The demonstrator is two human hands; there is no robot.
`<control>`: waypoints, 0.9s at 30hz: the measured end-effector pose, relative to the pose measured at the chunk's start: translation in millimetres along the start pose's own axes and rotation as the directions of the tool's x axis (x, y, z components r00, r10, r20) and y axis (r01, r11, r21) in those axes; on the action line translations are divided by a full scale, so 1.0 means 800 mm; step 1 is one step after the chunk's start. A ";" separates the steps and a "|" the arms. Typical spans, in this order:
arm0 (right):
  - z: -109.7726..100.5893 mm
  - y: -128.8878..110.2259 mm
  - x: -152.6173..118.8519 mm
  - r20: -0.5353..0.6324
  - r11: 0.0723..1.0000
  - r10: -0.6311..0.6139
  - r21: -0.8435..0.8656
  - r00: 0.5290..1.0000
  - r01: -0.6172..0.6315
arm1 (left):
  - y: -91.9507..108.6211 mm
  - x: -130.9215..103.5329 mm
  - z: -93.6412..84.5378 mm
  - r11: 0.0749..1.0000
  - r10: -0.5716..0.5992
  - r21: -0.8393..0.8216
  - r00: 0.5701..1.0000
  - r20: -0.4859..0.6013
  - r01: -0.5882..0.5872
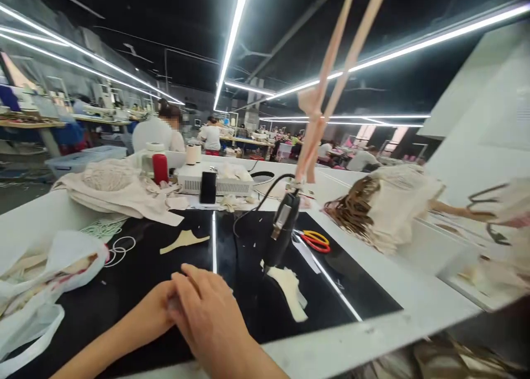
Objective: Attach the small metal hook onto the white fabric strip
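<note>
My right hand (213,307) lies across my left hand (170,304) above the black mat (136,279). Its fingers curl down over the left one, and whatever they may hold is hidden. Fingers of my left hand are covered. To the right, a black handheld tool (281,227) with a cord hangs nose down from pinkish fabric straps (317,119). Its tip meets or nearly meets a small stack of cream fabric pieces (290,293). Another cream cut piece (184,240) rests on the mat beyond my hands. Scissors (317,241) with red and yellow handles lie right of the tool.
Left stand a plastic bag (53,268) with scraps, white cord loops (120,252) and a beige fabric pile (111,183). Behind the mat are a white vented box (234,187), a dark phone-like slab (207,187) and a red thread spool (159,169). Fabric bundles (393,205) lie right. People sit farther back.
</note>
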State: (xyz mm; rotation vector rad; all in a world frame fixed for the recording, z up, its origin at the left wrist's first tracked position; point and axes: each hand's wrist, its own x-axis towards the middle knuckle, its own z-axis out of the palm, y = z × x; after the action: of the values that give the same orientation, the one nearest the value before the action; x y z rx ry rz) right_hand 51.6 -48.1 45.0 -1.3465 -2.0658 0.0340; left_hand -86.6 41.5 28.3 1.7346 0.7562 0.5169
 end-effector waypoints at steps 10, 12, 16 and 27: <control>-0.010 0.068 0.015 0.320 0.868 0.232 0.358 0.919 -0.344 | 0.022 -0.009 -0.003 0.993 -0.043 0.105 0.993 -0.112 0.054; -0.008 0.072 0.018 0.379 0.800 0.236 0.447 0.895 -0.401 | 0.018 -0.006 -0.007 0.992 -0.038 0.110 0.981 -0.192 0.060; 0.007 0.079 0.016 0.373 0.671 0.302 0.571 0.878 -0.473 | 0.006 0.000 -0.013 0.985 -0.108 -0.162 0.953 -0.284 0.063; 0.027 0.070 -0.012 0.305 0.506 0.452 0.687 0.839 -0.522 | 0.010 -0.007 0.022 0.851 -0.042 -0.522 0.998 0.041 0.058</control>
State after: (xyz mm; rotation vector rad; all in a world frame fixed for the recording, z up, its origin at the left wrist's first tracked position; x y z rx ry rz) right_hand 87.6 -22.5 3.1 -1.3091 -1.3513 1.1085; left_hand -76.5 24.1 31.1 1.2051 0.5691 0.5973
